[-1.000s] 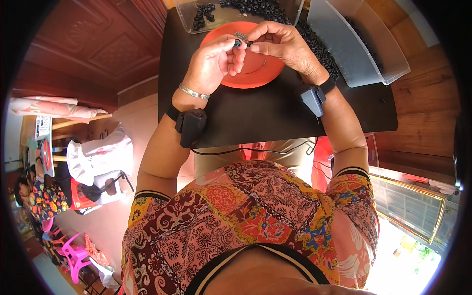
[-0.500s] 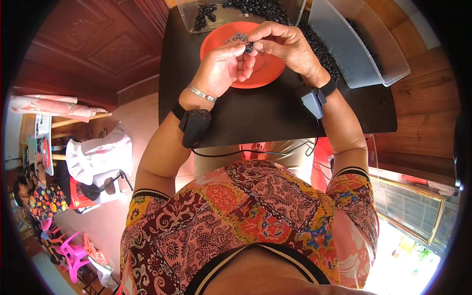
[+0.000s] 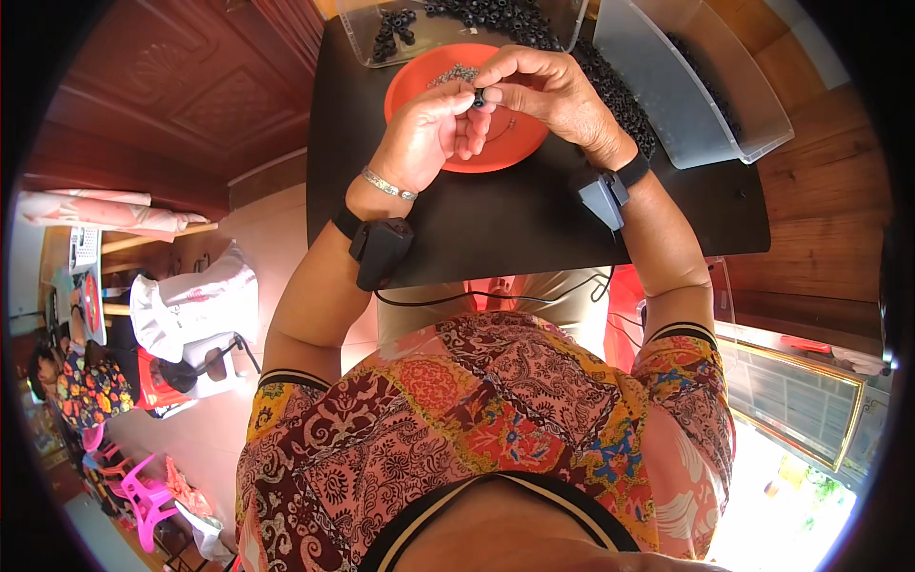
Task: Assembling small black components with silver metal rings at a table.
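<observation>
Over the orange plate (image 3: 519, 143), a small black cylindrical part (image 3: 479, 98) with a hole in its end sits between my fingertips. My left hand (image 3: 429, 138) pinches it between thumb and index finger, the other fingers loosely curled. From the right, the thumb and index finger of my right hand (image 3: 562, 100) close onto the same part; any tiny piece between them is hidden. Small silvery metal pieces (image 3: 456, 73) lie heaped on the far side of the plate, partly behind my hands.
Many similar black parts (image 3: 618, 105) are piled on the dark table (image 3: 477, 229) right of the plate. A clear bin (image 3: 367, 38) with more stands behind, and a translucent tub (image 3: 658, 86) at right. A cable (image 3: 448, 301) runs between my wrist devices. Another person (image 3: 91, 381) is far left.
My right fingertips have come slightly left and down onto the black part. My left hand holds it almost in the same place.
</observation>
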Motion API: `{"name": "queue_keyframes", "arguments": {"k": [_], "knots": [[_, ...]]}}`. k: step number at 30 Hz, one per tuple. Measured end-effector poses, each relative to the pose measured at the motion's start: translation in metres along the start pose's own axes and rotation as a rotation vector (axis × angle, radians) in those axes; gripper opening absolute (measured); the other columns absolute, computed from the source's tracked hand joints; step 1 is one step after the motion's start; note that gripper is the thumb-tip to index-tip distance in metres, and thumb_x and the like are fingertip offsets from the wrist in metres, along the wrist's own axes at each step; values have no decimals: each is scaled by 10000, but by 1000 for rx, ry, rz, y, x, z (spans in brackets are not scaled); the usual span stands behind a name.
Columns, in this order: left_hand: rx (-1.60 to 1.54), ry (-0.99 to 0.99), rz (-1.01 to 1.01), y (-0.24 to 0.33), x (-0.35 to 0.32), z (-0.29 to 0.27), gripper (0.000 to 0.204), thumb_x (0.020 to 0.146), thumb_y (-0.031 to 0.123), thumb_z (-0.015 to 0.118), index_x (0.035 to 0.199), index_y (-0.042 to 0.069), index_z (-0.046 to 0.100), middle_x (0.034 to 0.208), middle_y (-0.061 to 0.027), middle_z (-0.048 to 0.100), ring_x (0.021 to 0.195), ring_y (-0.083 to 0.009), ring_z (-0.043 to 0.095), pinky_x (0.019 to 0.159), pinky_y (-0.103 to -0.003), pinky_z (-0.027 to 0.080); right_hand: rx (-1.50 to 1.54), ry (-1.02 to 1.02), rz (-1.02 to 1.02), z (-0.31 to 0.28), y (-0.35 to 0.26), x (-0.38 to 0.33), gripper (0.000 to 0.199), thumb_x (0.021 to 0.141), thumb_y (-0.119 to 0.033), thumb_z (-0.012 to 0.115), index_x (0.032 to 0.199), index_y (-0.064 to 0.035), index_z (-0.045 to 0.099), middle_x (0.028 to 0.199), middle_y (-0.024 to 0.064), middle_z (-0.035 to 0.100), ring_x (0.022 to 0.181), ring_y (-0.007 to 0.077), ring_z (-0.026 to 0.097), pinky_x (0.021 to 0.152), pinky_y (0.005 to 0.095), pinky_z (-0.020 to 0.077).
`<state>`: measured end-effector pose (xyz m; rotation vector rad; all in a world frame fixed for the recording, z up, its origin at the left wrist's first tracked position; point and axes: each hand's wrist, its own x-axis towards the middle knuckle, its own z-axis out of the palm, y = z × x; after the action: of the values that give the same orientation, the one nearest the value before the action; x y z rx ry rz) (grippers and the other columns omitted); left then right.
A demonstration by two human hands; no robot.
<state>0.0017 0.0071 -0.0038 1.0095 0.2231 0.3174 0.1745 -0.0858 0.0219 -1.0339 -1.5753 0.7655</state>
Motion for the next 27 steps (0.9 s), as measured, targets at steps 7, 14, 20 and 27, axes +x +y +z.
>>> {"name": "queue_keyframes", "arguments": {"k": [7,14,20,27], "knots": [[-3,9,-6,0,0,1,203,894,256,496,892,65,566,756,-22,573,607,-129,534,557,-239,411,-24,31,5,1,-2,0,159,844,50,597,982,-16,641,952,27,620,906,108,585,837,246,464],[-53,-35,-21,-1,-1,1,236,895,270,506,909,47,582,756,-21,570,611,-131,539,563,-241,419,28,-20,16,-2,0,0,143,844,31,608,971,-24,643,943,24,624,904,109,583,843,250,465],[-42,-65,-24,-1,0,-1,230,894,263,503,899,46,579,752,-20,566,615,-131,539,567,-240,420,84,-22,55,-1,0,-1,118,852,-24,627,969,-28,638,943,21,623,893,107,582,828,253,473],[-33,-64,-15,0,-1,0,211,897,255,498,895,56,569,747,-20,561,619,-129,542,566,-240,420,125,3,108,2,-2,1,134,859,-43,627,989,-16,647,917,22,637,873,104,593,819,255,480]]}}
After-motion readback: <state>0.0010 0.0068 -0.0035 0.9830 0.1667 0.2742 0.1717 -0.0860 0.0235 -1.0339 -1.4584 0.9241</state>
